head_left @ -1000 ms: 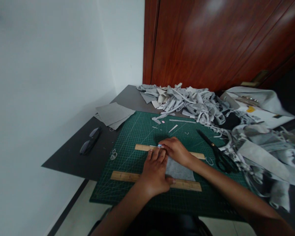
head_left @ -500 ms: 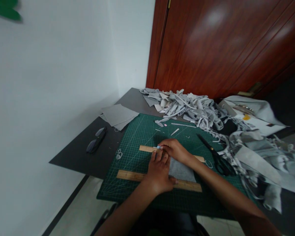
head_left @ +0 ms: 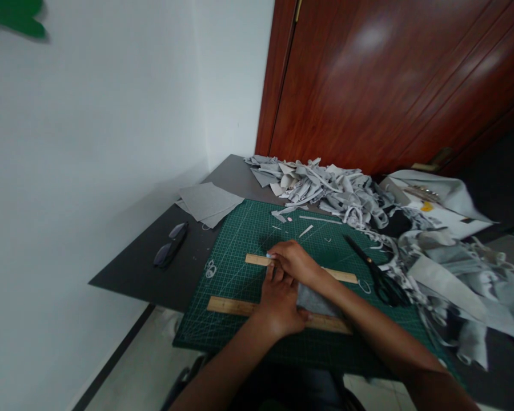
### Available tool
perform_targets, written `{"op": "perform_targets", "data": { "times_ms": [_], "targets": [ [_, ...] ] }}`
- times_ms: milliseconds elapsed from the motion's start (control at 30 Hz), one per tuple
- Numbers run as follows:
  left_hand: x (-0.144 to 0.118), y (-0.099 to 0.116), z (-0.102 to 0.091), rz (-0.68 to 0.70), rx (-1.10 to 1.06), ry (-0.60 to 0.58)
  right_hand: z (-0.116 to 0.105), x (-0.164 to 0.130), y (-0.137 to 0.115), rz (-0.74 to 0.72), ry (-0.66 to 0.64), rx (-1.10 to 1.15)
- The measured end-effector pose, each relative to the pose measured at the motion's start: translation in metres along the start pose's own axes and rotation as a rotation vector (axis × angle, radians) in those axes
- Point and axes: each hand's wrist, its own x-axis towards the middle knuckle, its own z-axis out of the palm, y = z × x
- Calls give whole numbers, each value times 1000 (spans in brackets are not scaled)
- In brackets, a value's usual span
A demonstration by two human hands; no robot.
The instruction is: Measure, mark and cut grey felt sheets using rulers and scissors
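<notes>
My left hand (head_left: 280, 305) lies flat with fingers spread, pressing on a grey fabric piece (head_left: 312, 298). Its fingertips reach toward the upper wooden ruler (head_left: 257, 260), and its thumb side rests on the lower wooden ruler (head_left: 229, 305). Between the fingertips of my right hand (head_left: 295, 261) is a small pale-blue piece (head_left: 269, 255), perhaps tailor's chalk, held at the upper ruler's far edge near its left end. My right hand and forearm cover the middle of that ruler and part of the fabric. Beneath everything is a green cutting mat (head_left: 240, 228).
Black scissors (head_left: 377, 274) lie on the mat's right side. A heap of grey scraps (head_left: 321, 185) fills the back, with more fabric (head_left: 462, 285) and a white box (head_left: 441, 211) to the right. Glasses (head_left: 171, 244) and stacked grey pieces (head_left: 209, 201) sit on the dark tabletop at left.
My right hand has slid slightly left along the upper ruler with the pale-blue piece. My left hand keeps its place on the fabric. The whole view has shifted a little.
</notes>
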Motion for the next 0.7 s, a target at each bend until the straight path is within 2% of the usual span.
{"op": "perform_targets", "data": {
  "times_ms": [367,700],
  "targets": [
    [1,2,1,-22,10,7,-15,-11,-7,20,-24,-171],
    [2,-2,5,5,47,36,-22,-28,0,44,-31,-177]
  ]
}}
